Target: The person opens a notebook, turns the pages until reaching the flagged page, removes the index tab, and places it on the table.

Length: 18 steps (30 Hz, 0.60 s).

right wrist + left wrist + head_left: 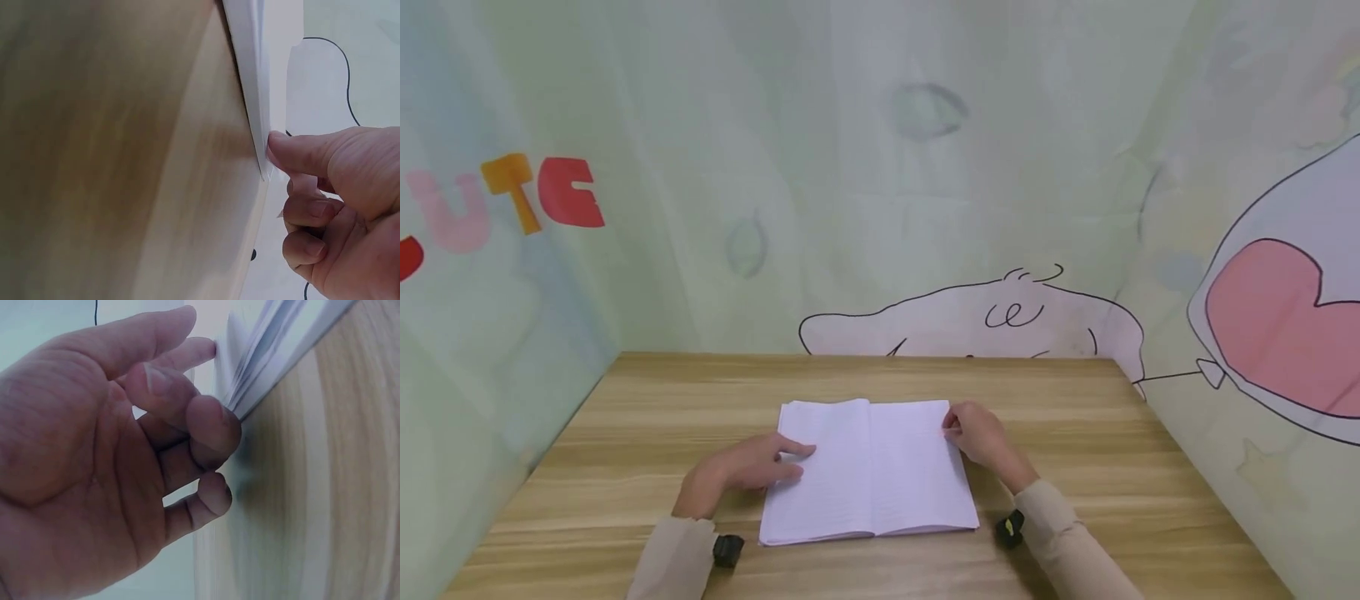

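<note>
An open notebook [917,475] with white, faintly lined pages lies on the wooden table, its spine running down the middle. My left hand [752,462] is at the left page's outer edge, index finger and thumb reaching over the paper. In the left wrist view, the fingers of that hand [156,412] are loosely bent beside the page stack [275,356]. At the upper right edge, my right hand [981,433] pinches the page between thumb and index finger. The right wrist view shows the thumb of this hand [350,187] against the page edge [256,81], other fingers curled.
The notebook rests on a wood-grain table [700,392]. Behind and beside it hangs a printed cloth backdrop [820,183] with cartoon drawings and letters. Small black devices sit at the left wrist [727,551] and right wrist [1010,529].
</note>
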Motion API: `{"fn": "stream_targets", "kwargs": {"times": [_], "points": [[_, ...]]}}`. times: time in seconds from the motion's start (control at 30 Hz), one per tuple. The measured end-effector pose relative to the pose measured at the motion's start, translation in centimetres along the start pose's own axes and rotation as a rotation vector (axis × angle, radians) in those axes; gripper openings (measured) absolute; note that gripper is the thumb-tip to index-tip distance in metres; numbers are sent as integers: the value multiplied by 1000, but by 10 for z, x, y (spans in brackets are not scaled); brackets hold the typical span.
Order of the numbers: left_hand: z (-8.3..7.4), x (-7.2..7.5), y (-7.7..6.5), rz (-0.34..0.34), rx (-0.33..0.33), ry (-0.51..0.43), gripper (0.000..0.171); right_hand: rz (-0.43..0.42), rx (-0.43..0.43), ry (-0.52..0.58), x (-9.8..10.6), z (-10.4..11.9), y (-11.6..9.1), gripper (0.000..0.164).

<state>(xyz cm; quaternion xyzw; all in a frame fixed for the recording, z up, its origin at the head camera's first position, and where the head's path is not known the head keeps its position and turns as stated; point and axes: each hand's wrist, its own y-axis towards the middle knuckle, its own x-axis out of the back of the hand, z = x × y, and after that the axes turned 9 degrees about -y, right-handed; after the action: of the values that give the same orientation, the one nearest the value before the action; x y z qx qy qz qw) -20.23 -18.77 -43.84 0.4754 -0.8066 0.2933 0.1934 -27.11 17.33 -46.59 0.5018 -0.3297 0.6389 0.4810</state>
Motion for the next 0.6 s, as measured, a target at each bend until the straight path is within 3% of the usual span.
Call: {"fn": "stream_targets", "kwargs": {"times": [0.33,0.6], "points": [[-1,1,1,28,-3,-20,46,-37,90,-27,2,-4,3,13],[-1,0,3,27,35,-6,45,-27,87,-6,1,-7,-1,15]]}}
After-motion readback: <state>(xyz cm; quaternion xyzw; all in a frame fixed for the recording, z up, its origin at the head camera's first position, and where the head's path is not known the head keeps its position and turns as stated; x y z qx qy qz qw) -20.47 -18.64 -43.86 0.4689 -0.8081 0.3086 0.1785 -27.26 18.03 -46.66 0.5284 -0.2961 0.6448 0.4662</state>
